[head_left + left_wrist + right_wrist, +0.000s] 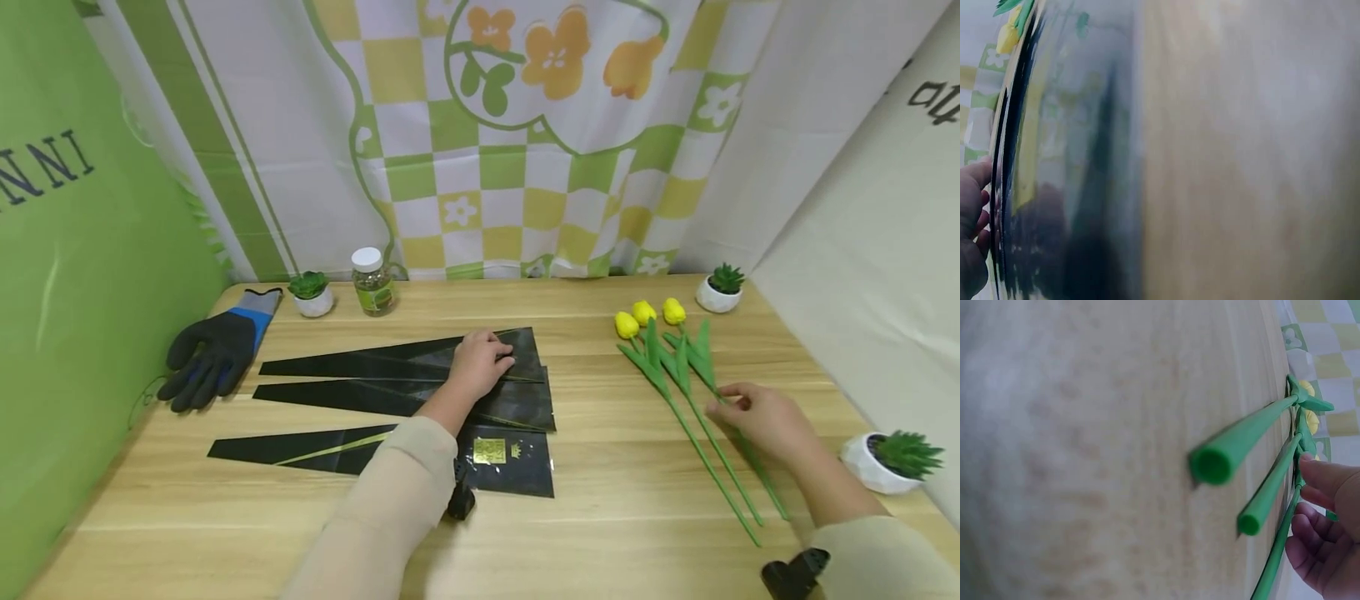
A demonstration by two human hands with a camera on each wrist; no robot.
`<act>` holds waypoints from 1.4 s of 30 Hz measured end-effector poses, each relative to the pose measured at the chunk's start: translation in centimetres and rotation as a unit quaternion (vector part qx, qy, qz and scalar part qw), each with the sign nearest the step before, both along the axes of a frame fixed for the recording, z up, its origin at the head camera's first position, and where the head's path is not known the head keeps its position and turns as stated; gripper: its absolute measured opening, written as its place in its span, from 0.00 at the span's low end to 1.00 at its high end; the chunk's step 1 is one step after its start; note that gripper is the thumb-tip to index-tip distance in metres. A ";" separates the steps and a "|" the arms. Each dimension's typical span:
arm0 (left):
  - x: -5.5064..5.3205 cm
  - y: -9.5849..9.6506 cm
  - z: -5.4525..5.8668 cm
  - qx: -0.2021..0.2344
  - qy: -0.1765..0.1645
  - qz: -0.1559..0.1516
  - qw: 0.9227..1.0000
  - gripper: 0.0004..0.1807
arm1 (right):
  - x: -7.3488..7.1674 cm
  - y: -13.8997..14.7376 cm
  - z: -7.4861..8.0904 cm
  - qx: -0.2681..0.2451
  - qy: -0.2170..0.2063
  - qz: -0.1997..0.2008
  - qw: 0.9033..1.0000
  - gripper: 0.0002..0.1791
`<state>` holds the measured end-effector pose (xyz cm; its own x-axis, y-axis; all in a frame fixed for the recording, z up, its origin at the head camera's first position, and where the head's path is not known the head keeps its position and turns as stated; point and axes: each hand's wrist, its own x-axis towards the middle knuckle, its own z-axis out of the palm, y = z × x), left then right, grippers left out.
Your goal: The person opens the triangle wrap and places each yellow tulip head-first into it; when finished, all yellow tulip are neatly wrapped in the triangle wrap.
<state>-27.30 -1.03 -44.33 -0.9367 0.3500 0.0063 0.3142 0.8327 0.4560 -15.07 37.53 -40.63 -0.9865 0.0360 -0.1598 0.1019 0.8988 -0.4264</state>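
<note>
Sleeves (386, 508) are beige, the 2 wrist cameras (461, 502) black.

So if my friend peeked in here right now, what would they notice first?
Probably three bright yellow artificial tulips, lying side by side on the right of the wooden tabletop. Next might come three black tapering plastic sleeves with gold markings, left of the tulips, then the cloth behind, with its big orange flowers and green-and-yellow checks.
</note>
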 end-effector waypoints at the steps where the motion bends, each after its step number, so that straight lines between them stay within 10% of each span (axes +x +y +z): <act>1: 0.0 0.0 -0.1 0.007 -0.001 0.004 1.000 0.19 | 0.0 0.0 0.0 0.002 -0.002 -0.001 1.000 0.36; 28: -0.2 -0.3 -1.5 0.031 0.077 -0.019 0.996 0.14 | 0.1 0.9 0.5 -0.004 0.011 -0.033 0.999 0.25; 42: 0.0 -0.3 -0.6 0.088 0.043 0.014 0.995 0.10 | -1.0 -0.9 3.5 -0.210 0.078 -0.104 0.969 0.31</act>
